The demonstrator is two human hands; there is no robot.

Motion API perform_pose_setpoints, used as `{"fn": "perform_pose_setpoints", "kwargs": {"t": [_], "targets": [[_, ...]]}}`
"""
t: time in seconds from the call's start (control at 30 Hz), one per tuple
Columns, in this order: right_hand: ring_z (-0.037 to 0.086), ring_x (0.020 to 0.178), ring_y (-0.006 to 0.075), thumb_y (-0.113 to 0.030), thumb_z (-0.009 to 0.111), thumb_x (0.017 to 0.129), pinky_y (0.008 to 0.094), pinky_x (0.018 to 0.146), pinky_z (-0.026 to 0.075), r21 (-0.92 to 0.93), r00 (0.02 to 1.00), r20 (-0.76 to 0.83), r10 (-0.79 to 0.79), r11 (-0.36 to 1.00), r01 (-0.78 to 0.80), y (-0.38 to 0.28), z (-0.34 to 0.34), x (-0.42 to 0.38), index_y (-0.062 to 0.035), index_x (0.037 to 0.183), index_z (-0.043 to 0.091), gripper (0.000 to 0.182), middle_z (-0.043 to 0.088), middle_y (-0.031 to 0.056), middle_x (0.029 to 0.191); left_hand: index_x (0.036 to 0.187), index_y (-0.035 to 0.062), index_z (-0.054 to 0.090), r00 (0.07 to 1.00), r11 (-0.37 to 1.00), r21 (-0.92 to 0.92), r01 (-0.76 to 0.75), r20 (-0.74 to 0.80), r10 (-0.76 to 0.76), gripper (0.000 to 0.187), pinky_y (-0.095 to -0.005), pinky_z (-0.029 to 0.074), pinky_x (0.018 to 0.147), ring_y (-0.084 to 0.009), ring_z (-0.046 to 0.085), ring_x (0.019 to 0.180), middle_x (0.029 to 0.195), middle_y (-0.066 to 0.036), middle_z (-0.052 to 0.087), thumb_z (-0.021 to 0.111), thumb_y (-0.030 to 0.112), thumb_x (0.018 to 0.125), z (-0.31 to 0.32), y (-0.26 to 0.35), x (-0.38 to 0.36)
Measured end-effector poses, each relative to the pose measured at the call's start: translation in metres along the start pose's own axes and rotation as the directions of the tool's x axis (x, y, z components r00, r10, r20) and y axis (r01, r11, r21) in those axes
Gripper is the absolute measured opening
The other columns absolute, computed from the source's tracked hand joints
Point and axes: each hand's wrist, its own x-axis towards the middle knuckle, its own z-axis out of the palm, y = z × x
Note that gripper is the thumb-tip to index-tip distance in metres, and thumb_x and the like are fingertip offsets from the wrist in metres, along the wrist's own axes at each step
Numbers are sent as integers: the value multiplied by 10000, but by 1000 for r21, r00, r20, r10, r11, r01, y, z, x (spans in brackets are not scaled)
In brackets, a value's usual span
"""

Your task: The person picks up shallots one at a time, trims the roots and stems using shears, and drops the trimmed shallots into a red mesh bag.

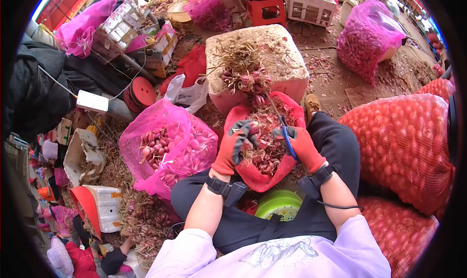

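My left hand (232,146), in a red and dark grey glove, is closed around a shallot (254,127); how many more it holds is hidden. In my gloved right hand (302,145) is a pair of scissors with blue handles (288,141), its blades pointing up and away from me. Both hands hover over an open red mesh bag (253,179) containing shallots and dry skins. Just beyond it, a bunch of shallots with dried stalks (245,73) lies on a white foam block (287,64). To the left stands a pink mesh bag (192,156) of shallots.
Large red net sacks (399,142) of shallots crowd my right side. A green basin (279,204) sits between my legs. Beyond are a full pink bag (366,42), a white crate (311,6) and a red stool (265,11). Another person (80,253) is at lower left.
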Motion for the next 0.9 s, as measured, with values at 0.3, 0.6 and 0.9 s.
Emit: {"fn": "perform_pose_setpoints", "kwargs": {"t": [0.3,0.6,0.9], "targets": [[582,565,106,-159,639,842,236,510,469,690,945,269,187,647,-324,7,14,4,-7,1015,606,232,623,47,775,1131,-1,566,971,945,263,-197,-81,225,325,-234,497,698,-91,596,787,951,-49,626,438,260,985,28,-37,-1],[581,644,183,-206,520,900,306,576,506,933,946,310,98,161,-323,17,9,6,-41,1004,526,195,568,96,837,1271,23,459,993,996,-10,-86,-85,85,406,-260,505,665,-109,564,751,996,-53,570,500,278,957,8,-7,-2],[606,720,106,-190,657,844,252,604,513,674,934,310,179,651,-349,-9,10,-2,-10,1114,573,336,635,52,925,1201,51,572,973,937,280,-208,154,171,319,-187,452,667,-53,546,742,994,2,618,569,142,896,18,-28,-3]]}}
